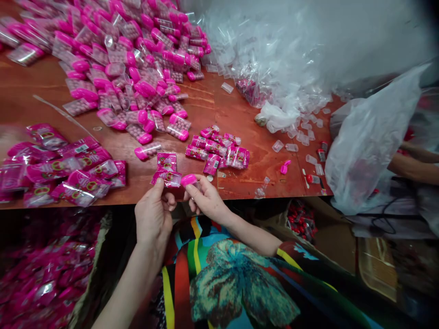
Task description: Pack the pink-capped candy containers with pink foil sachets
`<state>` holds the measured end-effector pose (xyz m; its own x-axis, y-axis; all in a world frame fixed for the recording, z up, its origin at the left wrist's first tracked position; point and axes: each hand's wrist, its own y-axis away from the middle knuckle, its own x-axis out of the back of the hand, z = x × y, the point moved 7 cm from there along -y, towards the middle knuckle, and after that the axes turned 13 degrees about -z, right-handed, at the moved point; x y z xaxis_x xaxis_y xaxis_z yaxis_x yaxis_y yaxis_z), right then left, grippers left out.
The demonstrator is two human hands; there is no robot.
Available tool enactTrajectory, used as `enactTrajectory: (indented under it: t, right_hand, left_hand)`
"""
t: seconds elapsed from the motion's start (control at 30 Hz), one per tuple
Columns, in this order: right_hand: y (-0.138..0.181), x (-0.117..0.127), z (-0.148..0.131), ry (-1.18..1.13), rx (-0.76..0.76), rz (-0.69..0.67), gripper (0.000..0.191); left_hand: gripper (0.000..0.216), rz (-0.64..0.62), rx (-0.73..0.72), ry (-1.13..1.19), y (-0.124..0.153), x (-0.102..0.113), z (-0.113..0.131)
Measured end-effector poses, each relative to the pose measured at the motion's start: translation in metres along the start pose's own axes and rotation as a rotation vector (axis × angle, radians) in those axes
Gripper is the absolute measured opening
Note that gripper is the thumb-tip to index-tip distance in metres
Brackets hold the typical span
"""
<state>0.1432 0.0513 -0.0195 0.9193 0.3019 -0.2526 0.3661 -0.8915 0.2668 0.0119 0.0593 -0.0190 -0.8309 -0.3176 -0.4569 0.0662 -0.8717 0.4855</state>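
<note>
My left hand [154, 211] pinches a pink printed wrapper [170, 178] between thumb and fingers at the table's front edge. Another part of pink printed wrapper [166, 161] lies just behind it; I cannot tell whether the two are joined. Close by on the right, my right hand [210, 201] is closed on a small candy container, its bright pink cap [189, 179] pointing left toward the wrapper. Fingers hide most of the container body. Beyond my hands lies a loose pink-capped candy container [148, 151], and a small group of wrapped containers [219, 147] rests to the right.
A large heap of pink-capped containers [137, 77] fills the back left. Wrapped packs [65, 167] pile at the left. Clear plastic bags [270, 50] and clear cups [291, 147] lie at the back right. Another person's arm [414, 160] reaches in beside a white bag [366, 141].
</note>
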Motion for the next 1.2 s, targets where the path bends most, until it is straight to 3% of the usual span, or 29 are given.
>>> enactTrajectory:
  t: [0.3,0.47,0.67,0.97,1.03,1.2]
  right_hand:
    - [-0.001,0.001,0.000,-0.022,0.038,-0.025,0.049]
    - [0.002,0.001,-0.003,-0.018,0.076,-0.022,0.047]
    - [0.002,-0.002,0.001,-0.039,0.047,-0.023,0.049]
    - [0.004,-0.011,0.005,-0.218,-0.089,-0.219,0.055]
    - [0.004,-0.011,0.004,-0.257,-0.105,-0.266,0.054]
    - [0.002,0.004,-0.001,-0.127,0.012,-0.104,0.062]
  left_hand:
    - [0.036,-0.076,0.005,-0.007,-0.003,0.000,-0.005]
    - [0.037,-0.012,-0.013,-0.048,-0.001,0.006,-0.004]
    - [0.038,-0.037,-0.029,-0.048,0.001,0.003,-0.004]
    - [0.038,-0.223,0.057,-0.012,-0.002,-0.005,-0.011]
    - [0.037,-0.216,0.069,0.000,-0.004,-0.002,-0.012]
    - [0.034,-0.107,0.031,0.003,-0.004,0.008,-0.012]
